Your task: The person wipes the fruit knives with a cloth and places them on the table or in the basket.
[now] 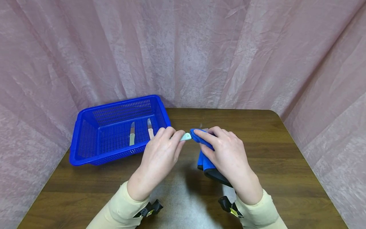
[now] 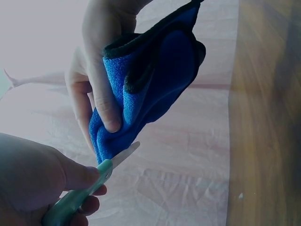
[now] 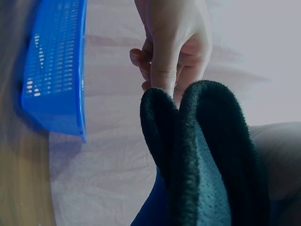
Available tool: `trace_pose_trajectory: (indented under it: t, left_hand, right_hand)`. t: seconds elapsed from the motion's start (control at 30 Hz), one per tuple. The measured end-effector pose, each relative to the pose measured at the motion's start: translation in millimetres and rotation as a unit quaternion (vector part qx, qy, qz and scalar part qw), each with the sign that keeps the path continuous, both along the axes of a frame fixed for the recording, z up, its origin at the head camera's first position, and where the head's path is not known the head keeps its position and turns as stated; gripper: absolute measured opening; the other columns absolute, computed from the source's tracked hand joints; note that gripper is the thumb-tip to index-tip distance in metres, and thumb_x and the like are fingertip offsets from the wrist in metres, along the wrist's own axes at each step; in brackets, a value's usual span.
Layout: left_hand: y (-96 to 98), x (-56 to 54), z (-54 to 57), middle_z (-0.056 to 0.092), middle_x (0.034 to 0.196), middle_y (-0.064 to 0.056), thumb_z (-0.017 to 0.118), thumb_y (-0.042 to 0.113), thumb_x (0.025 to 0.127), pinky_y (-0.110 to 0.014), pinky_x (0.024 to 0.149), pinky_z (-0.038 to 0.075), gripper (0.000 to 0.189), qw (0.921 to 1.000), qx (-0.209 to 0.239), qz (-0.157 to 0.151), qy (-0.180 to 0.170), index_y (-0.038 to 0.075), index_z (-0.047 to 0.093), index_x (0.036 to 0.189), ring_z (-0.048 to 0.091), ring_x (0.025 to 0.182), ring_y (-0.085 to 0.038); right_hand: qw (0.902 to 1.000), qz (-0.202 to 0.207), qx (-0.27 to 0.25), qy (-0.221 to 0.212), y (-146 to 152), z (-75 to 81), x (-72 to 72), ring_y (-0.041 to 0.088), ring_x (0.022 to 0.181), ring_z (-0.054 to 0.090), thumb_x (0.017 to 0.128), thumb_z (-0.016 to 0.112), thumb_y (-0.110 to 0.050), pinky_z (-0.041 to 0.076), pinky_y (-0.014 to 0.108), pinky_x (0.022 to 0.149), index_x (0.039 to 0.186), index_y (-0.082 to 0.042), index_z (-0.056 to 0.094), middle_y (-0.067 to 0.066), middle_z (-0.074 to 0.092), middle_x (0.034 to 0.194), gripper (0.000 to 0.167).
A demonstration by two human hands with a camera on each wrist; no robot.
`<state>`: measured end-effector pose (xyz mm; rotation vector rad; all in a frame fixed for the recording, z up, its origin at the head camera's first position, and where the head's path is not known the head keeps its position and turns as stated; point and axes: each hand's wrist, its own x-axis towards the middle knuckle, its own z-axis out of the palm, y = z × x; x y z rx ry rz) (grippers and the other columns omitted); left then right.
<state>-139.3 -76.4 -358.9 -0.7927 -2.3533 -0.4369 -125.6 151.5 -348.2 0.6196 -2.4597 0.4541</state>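
Observation:
My left hand (image 1: 162, 149) grips a small knife by its mint-green handle (image 2: 77, 197). In the left wrist view, the knife's metal blade (image 2: 127, 153) points away from the hand and lies along the edge of a blue cloth (image 2: 164, 70) with black trim. My right hand (image 1: 227, 152) pinches the folded cloth, fingers and thumb pressed on it right where the handle ends. The rest of the cloth hangs down below that hand. In the right wrist view the cloth's dark-trimmed folds fill the foreground and hide the knife.
A blue plastic basket (image 1: 120, 156) stands on the wooden table (image 1: 286, 178) to the left. Inside it lie a knife with a pale green handle (image 1: 132, 138) and a fork with a pale pink handle (image 1: 150, 129), partly behind my left hand. A pink curtain (image 1: 194, 54) hangs behind the table.

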Motion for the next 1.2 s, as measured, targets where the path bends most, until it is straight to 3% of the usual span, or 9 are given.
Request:
trace_pose_trajectory:
  t: [0.57, 1.2]
  left_hand:
    - [-1.3, -1.1, 1.0, 0.067, 0.098, -0.005, 0.082, 0.017, 0.103, -0.036, 0.062, 0.052, 0.025, 1.0000, 0.001, 0.004, -0.002, 0.006, 0.076, 0.124, 0.060, 0.082, -0.028]
    - [-3.7, -0.6, 2.9, 0.068, 0.098, -0.006, 0.080, 0.017, 0.104, -0.037, 0.063, 0.051, 0.023, 0.9999, 0.009, 0.000, -0.007, 0.007, 0.076, 0.124, 0.059, 0.082, -0.028]
  right_hand:
    - [0.9996, -0.027, -0.008, -0.001, 8.3, -0.3, -4.7, 0.027, 0.081, 0.069, 0.092, 0.090, -0.017, 0.055, 0.044, 0.068, 0.134, -0.026, 0.082, 0.003, 0.076, 0.105, 0.044]
    - [0.9976, -0.062, -0.010, -0.031, 19.6, 1.3, -10.0, 0.031, 0.081, 0.070, 0.096, 0.087, -0.018, 0.058, 0.049, 0.070, 0.138, -0.026, 0.079, 0.006, 0.077, 0.107, 0.044]
